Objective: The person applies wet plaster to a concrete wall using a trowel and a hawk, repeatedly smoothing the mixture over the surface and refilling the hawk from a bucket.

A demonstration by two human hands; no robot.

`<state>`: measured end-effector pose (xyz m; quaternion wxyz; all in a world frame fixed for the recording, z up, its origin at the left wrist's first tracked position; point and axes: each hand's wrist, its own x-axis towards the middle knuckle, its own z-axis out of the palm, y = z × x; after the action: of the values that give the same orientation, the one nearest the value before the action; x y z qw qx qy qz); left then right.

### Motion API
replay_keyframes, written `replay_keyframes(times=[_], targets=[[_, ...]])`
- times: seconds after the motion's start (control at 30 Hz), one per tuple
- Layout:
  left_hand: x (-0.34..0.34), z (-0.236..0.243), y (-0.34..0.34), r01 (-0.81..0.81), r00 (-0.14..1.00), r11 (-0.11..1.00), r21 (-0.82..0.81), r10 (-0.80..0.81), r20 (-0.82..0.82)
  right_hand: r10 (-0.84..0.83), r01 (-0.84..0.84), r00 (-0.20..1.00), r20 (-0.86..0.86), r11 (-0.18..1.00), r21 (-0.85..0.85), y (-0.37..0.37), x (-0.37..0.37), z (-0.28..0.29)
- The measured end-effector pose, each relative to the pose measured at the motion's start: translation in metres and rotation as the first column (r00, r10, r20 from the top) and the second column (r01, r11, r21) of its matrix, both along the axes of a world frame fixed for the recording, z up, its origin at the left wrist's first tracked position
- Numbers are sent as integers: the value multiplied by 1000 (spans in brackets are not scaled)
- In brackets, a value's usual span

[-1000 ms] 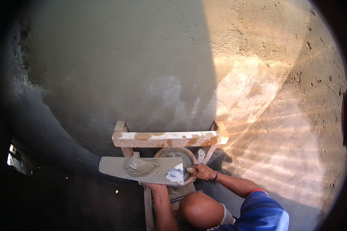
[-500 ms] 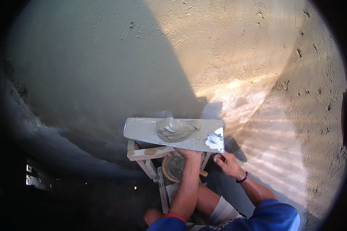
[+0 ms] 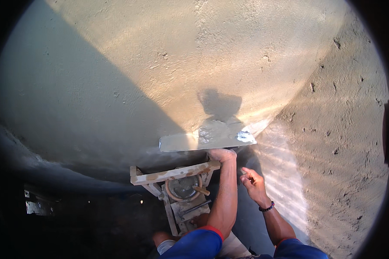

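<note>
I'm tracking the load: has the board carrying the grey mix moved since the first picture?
Yes: against the wooden crossbar, the board has gone up and right in view, from below it to above it.

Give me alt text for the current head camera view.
The left hand holds up a long board bearing wet mortar before a plastered wall. The right hand is lower, seemingly empty; a wooden handle juts from a round basin.

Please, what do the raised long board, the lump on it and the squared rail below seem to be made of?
Long board: possibly metal or painted wood; smooth, thin, with one bright white patch, but grey residue hides much.
Lump: probably wet cement mortar; grey, soft and uneven.
Squared rail: most likely unpainted timber; pale, matt, with brown stains.
</note>
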<state>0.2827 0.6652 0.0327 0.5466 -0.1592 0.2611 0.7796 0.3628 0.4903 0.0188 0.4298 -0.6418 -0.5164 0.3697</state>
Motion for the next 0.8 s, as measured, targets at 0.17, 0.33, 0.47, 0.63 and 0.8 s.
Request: replay_keyframes(times=[0.17,0.33,0.47,0.63,0.8], targets=[[-15,37,-5,70,997,996,-53,-71,-9,-15,-19,980,199,986,165,35,-24,99],[-22,114,-8,183,975,969,165,-201,97,-7,-447,633,774,813,373,92,-12,153],[-24,185,-11,157,986,987,-34,-154,71,-39,-541,473,880,776,325,108,-19,222],[-28,272,-17,175,980,964,202,-151,-127,-174,-580,408,896,709,402,130,-19,298],[-36,368,-18,278,941,928,247,-212,-262,-216,-589,378,900,694,414,140,-18,396]])
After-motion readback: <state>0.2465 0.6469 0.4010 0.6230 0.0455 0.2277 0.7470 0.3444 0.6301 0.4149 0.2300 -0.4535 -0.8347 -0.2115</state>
